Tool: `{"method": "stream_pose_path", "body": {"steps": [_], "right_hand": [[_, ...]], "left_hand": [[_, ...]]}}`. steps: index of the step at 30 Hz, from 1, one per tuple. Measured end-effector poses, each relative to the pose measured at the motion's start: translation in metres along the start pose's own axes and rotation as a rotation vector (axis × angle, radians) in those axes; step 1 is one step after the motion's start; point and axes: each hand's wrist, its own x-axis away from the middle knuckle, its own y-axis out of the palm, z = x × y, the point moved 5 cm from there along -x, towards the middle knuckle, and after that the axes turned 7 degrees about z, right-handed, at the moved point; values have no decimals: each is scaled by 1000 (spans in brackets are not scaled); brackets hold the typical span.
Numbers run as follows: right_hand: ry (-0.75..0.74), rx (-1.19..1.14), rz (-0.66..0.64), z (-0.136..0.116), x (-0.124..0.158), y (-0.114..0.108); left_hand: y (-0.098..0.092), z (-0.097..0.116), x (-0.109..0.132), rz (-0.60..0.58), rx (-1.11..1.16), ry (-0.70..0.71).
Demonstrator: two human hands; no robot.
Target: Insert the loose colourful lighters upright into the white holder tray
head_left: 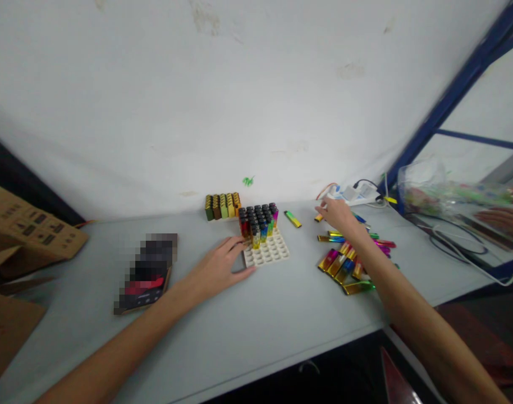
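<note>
Hands (220, 264) apart, lighters (256, 237) in tray (267, 255)

The bare left arm (142, 330) reaches up to the white tray (268, 257), and the left hand (214, 266) is at its left edge, thumb and fingers apart. The bare right arm (402, 293) reaches out right of the tray, its right hand (339, 215) bent at the fingers.
</note>
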Motion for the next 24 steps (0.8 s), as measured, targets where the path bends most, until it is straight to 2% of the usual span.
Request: {"method": "stream_pose_path", "body": {"steps": [3,6,11,13,15,17,19,21,24], "right_hand": [[27,39,-24,10,-7,21],[11,19,-38,0,-8,33],[-108,-117,-72,-21,-3,27],[-158,-340,-108,-30,8,18],[-180,-772,-196,-41,25,7],[-158,-1220,-325,-56,45,-2],[-96,-1478,-423,-72,61,-8],[-4,-1576,-445,-86,72,-8],[98,-1487,-315,-97,77,0]], "left_hand": [[0,-1,0,4,-2,5],[0,-1,0,0,-10,4],[-1,1,0,-5,-13,8],[0,1,0,-17,-28,9],[1,1,0,-26,-40,12],[1,1,0,-24,-44,16],[1,1,0,-15,-47,17],[0,1,0,-11,-48,15],[0,1,0,-11,-37,19]]}}
